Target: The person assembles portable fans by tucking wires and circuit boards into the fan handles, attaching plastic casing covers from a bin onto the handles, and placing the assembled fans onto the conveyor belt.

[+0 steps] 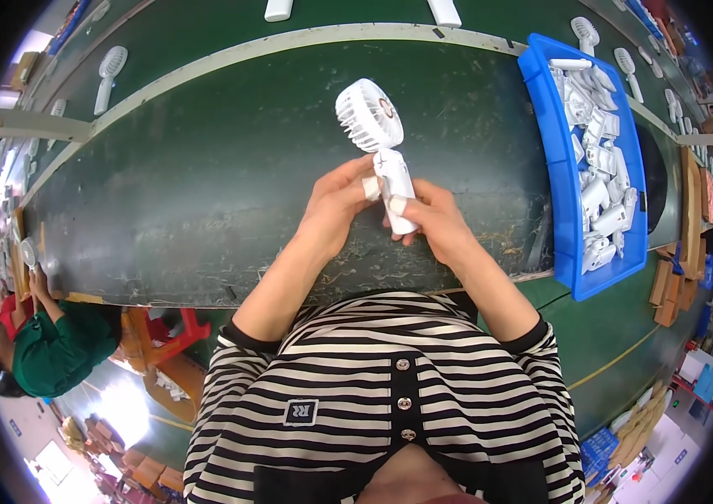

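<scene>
A white handheld fan is held between my two hands over the dark green workbench. Its round, caged head points away from me and leans a little to the left. My left hand is closed at the upper handle, just below the head, with white tape round the thumb. Lower on the handle, my right hand grips with its thumb on the front, also taped, and its fingers wrapped behind. The fingers behind the handle are partly hidden.
At the right of the bench stands a blue bin full of white plastic fan parts. Beyond a pale rail, more white fans lie on a green surface. A person in green sits at the far left, holding another fan.
</scene>
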{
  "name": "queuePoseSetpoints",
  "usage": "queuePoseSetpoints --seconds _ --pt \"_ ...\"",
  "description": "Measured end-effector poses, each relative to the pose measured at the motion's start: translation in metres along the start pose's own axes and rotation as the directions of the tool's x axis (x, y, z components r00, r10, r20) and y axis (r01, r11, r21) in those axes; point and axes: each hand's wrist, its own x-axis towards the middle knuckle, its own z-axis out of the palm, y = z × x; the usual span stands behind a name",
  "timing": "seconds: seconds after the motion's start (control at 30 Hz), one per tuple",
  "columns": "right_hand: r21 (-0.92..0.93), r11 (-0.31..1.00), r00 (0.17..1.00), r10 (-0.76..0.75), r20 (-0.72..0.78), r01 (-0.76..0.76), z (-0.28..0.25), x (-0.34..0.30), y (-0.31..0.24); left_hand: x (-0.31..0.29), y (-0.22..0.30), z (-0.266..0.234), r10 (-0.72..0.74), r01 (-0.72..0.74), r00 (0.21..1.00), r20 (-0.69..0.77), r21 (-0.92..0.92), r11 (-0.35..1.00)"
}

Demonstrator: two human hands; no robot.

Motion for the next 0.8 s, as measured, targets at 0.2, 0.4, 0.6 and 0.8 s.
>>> queuePoseSetpoints --seconds 0.2,0.4,0.6,0.8 --pt "0.337 0.935 0.982 0.047 0.184 -0.108 0.001 -0.004 0.010 -0.001 -0.001 -0.002 -0.079 0.069 0.990 0.118 0.086 0.994" --pt "-0.279 0.960 0.993 0.052 0.109 -0.020 -0.026 -0.005 -0.008 -0.018 -0.002 -0.010 -0.110 0.085 0.972 0.209 0.128 0.988" --pt "-0.268 0.773 0.802 -0.597 -0.001 0.575 -0.030 0.022 -0.029 -0.041 -0.027 0.001 -0.316 0.187 0.784 0.535 0.282 0.941" --pt "-0.050 0.967 0.950 -0.234 0.208 0.249 -0.016 0.023 -0.037 -0.052 -0.029 0.000 -0.358 0.288 0.742 0.567 0.212 0.934"
